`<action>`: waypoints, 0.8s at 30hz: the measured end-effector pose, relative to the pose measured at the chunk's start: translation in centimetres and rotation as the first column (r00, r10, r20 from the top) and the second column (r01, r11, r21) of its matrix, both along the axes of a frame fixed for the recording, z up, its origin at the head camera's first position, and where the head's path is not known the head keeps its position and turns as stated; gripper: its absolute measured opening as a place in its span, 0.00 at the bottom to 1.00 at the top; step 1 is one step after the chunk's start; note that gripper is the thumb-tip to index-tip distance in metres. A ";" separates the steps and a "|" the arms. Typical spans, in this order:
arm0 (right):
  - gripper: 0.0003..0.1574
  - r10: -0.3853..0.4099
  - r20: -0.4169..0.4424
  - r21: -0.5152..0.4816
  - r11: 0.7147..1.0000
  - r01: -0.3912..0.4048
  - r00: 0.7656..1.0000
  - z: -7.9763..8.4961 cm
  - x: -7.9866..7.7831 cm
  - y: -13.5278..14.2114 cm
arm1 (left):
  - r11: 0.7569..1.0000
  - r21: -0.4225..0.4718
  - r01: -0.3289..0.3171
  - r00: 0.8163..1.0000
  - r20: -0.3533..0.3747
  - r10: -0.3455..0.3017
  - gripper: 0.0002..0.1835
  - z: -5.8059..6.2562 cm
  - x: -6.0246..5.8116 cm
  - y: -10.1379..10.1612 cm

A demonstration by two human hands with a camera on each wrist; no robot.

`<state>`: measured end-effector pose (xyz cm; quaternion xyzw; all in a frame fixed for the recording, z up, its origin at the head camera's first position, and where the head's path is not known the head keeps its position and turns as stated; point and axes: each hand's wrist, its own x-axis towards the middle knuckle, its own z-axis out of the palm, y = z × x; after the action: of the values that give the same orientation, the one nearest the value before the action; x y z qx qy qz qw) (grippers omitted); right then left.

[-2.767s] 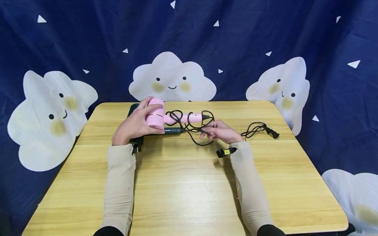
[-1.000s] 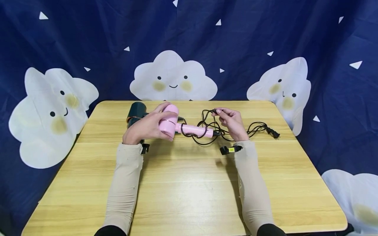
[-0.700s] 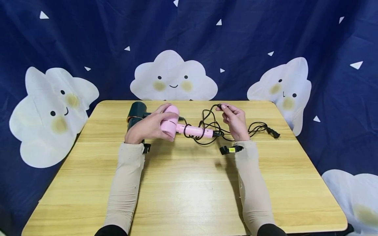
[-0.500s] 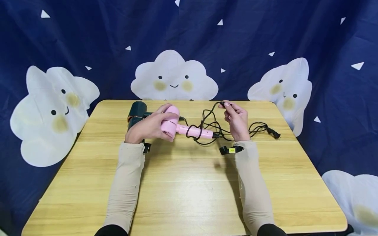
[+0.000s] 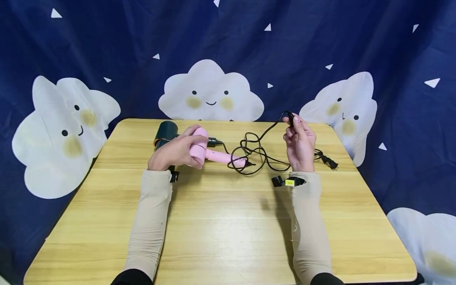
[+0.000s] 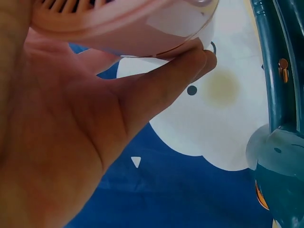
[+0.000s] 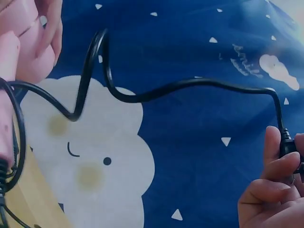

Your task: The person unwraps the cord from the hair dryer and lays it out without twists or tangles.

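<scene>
My left hand [image 5: 174, 152] grips the head of a pink hair dryer [image 5: 198, 147], fingers over the top and thumb below. Its handle [image 5: 222, 157] points right, with a loop of black cord around its end. My right hand [image 5: 301, 144] pinches a black plug [image 5: 291, 119], raised at the right. From that plug the cord [image 5: 263, 135] runs down to loose loops near the pink handle; in the right wrist view it [image 7: 190, 82] stretches across to the dryer. Behind my left hand lies a dark green hair dryer [image 5: 166, 131], its middle partly hidden.
A second black plug [image 5: 329, 161] rests on the wooden table [image 5: 228, 221] at the right, its cord partly behind my right hand. A blue curtain [image 5: 228, 35] with clouds hangs past the table's far edge.
My right hand has moved up and right with the plug, drawing cord off the pink handle. The pink dryer went right, uncovering the green one, then slightly back left.
</scene>
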<state>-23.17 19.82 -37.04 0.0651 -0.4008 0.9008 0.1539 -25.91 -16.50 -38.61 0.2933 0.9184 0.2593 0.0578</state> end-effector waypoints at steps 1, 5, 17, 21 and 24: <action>0.15 0.011 -0.007 -0.003 1.000 -0.011 1.000 0.1 0.1 0.0 | 1.000 0.001 -0.004 1.000 0.000 0.004 0.44 0.0 -0.1 -0.1; 0.14 0.036 -0.027 0.005 0.999 -0.036 0.999 0.4 0.2 -0.2 | 1.000 0.011 -0.011 1.000 -0.004 0.011 0.44 -0.1 -0.2 -0.2; 0.13 0.146 -0.085 0.071 0.988 -0.140 0.986 2.8 2.4 -2.2 | 0.998 0.031 -0.058 0.998 0.006 0.058 0.46 -0.3 -0.7 -0.7; 0.12 0.183 -0.101 0.132 0.977 -0.169 0.978 3.3 3.2 -2.9 | 0.996 0.055 -0.069 0.998 -0.011 0.069 0.46 -0.3 -0.9 -1.1; 0.11 0.219 -0.105 0.172 0.965 -0.199 0.970 3.5 3.6 -3.3 | 0.995 0.067 -0.074 0.997 -0.031 0.076 0.47 -0.2 -0.8 -1.4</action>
<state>-19.59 16.49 -33.57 0.1747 -0.4526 0.8711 0.0767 -26.74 -17.91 -38.77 0.2648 0.9205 0.2864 0.0229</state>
